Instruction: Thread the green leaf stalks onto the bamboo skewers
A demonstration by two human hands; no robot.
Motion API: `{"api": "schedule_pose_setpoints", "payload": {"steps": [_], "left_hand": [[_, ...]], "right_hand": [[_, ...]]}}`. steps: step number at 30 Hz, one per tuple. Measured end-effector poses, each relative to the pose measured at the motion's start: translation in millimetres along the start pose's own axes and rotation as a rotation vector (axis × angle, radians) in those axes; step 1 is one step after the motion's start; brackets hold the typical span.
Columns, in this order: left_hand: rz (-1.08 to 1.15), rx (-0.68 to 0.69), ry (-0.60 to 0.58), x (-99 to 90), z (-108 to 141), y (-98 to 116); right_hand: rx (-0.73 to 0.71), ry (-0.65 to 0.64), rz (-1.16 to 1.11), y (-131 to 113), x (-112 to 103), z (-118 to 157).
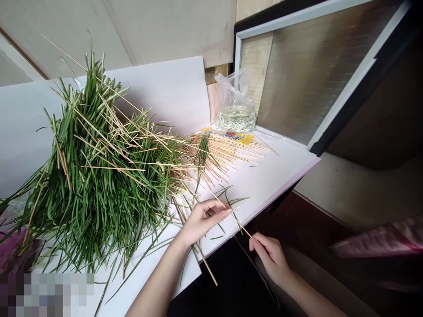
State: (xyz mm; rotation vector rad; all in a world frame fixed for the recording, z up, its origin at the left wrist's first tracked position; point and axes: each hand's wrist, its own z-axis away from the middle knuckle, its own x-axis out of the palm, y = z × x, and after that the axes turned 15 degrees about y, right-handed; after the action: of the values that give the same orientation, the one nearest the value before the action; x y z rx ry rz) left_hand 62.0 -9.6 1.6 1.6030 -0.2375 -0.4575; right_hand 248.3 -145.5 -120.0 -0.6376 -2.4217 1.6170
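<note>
My right hand [269, 255] is closed around the lower end of a thin wooden skewer [246, 230], just beyond the table's front edge. The skewer slants up and to the left, toward my left hand [206, 216]. There my thumb and fingertips pinch together at the skewer, with a green chive [235, 219] beside it; how the chive is attached cannot be made out. Close to my left hand lie loose chive leaves [236, 200]. A large heap of chives [109, 207] fills the left side, with several bare skewers [128, 132] strewn over it.
Many skewers [220, 152] lie spread behind my hands, a few chives across them. A clear plastic bag [235, 105] with pale green pieces stands at the back, near a yellow packet [243, 138]. The white table [277, 160] ends at right, beside a framed panel [297, 75].
</note>
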Motion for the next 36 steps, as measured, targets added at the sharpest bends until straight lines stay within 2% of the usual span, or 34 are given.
{"api": "schedule_pose_setpoints", "payload": {"steps": [4,7,9,11,14,17,22,25,29,33,36], "left_hand": [[0.226,-0.026,0.021,-8.4,-3,4],[0.335,-0.038,0.122,-16.5,-9,1],[0.236,-0.005,0.225,-20.5,-16,-1],[0.018,0.079,0.265,-21.1,-24,0],[-0.296,0.229,0.138,-12.9,-36,3],[-0.454,0.349,0.006,3.0,-47,2],[-0.623,0.482,-0.059,27.4,-55,-4],[-0.633,0.523,-0.067,32.1,-56,-5],[-0.599,0.434,0.019,20.9,-57,-3],[-0.377,0.264,0.170,-1.9,-54,-2],[-0.182,0.202,0.311,-13.7,-48,-5]], "right_hand": [[-0.018,0.006,-0.022,-2,0,-1],[-0.027,0.008,-0.022,-2,1,-2],[-0.039,0.017,-0.020,-3,1,-3],[-0.052,0.024,-0.021,-5,2,-5],[-0.064,0.032,-0.022,-7,2,-6],[-0.065,0.042,-0.022,-8,2,-7],[-0.053,0.052,-0.015,-8,4,-9],[-0.036,0.048,-0.010,-9,5,-10],[-0.004,0.040,-0.007,-7,5,-12],[0.050,0.034,-0.003,-3,7,-12],[0.087,0.028,0.003,-1,8,-11]]}}
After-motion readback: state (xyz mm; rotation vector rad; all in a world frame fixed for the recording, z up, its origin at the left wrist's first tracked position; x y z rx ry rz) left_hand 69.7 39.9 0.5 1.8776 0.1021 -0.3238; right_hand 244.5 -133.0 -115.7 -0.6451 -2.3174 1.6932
